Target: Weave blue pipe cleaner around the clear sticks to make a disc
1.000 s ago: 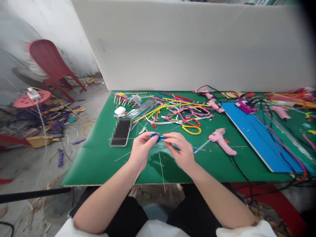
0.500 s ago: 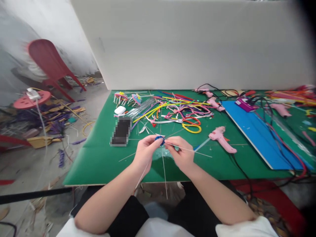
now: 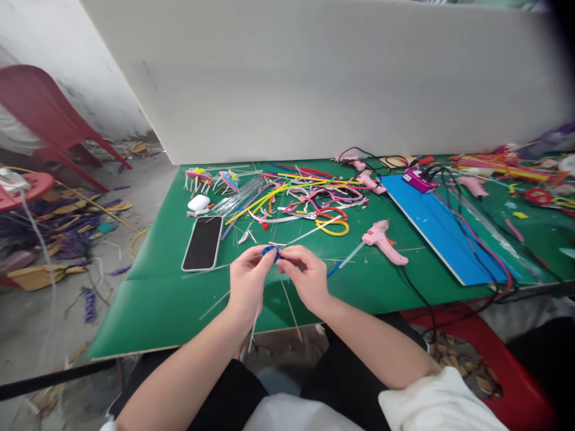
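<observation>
A small round blue piece (image 3: 271, 251) with thin pale sticks spreading out from it is held up over the front of the table. My left hand (image 3: 248, 278) is closed, its thumb and fingers pinching the blue piece from the left. At the piece's right edge, my right hand (image 3: 306, 276) is closed in a pinch too. One pale stick (image 3: 291, 311) points down toward my lap, and another slants up to the right. Exactly what lies between the right fingertips is hidden. Scissors with red and yellow handles (image 3: 335, 227) lie just beyond my hands.
A pink glue gun (image 3: 384, 242) lies right of my hands, its cord running off the front edge. Left are a phone (image 3: 202, 244) and a white case (image 3: 198, 203). Colourful pipe cleaners (image 3: 309, 193) spread behind. A blue board (image 3: 431, 230) and purple box (image 3: 420, 179) lie right.
The view has turned to the right, so everything sits further left in the picture. Both hands still pinch the blue piece; its sticks now point at different angles.
</observation>
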The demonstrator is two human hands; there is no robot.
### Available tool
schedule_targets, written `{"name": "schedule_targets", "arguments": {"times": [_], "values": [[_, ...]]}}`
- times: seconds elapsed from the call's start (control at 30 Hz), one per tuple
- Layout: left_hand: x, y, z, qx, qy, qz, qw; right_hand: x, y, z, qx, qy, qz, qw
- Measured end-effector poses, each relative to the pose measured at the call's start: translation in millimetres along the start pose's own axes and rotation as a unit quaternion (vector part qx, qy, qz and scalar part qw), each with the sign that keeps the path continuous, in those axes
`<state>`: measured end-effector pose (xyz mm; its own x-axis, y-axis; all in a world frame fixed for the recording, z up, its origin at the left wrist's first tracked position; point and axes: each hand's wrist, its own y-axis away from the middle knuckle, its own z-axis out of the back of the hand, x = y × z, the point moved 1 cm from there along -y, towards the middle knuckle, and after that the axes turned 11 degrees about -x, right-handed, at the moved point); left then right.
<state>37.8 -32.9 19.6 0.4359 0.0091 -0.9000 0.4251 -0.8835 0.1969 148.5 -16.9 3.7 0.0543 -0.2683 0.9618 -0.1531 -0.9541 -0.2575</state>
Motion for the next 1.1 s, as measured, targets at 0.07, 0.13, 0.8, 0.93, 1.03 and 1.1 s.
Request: {"name": "schedule_targets", "arguments": {"times": [0.07, 0.13, 0.8, 0.93, 1.03, 1.1], "values": [[1, 3, 0.8, -0.001, -0.03, -0.047, 0.998, -1, 0, -2, -0.022, -0.034, -0.089, 0.995], [3, 5, 1.8, -0.006, -0.053, -0.076, 0.996, -3, 0, -4, -0.035, -0.055, -0.144, 0.987], [-42, -25, 21.1, 0.298, -0.259, -0.075, 0.916, 9, -36, 19, 0.024, -0.038, -0.145, 0.988], [-55, -37, 31.5, 0.306, -0.237, 0.0, 0.922, 12, -42, 26, 0.09, 0.019, -0.122, 0.988], [-44, -32, 23.6, 0.282, -0.255, 0.019, 0.925, 14, -40, 26, 0.122, 0.066, -0.092, 0.986], [-33, -26, 16.3, 0.22, -0.267, -0.02, 0.938, 14, -38, 25, 0.131, 0.084, -0.079, 0.985]]}}
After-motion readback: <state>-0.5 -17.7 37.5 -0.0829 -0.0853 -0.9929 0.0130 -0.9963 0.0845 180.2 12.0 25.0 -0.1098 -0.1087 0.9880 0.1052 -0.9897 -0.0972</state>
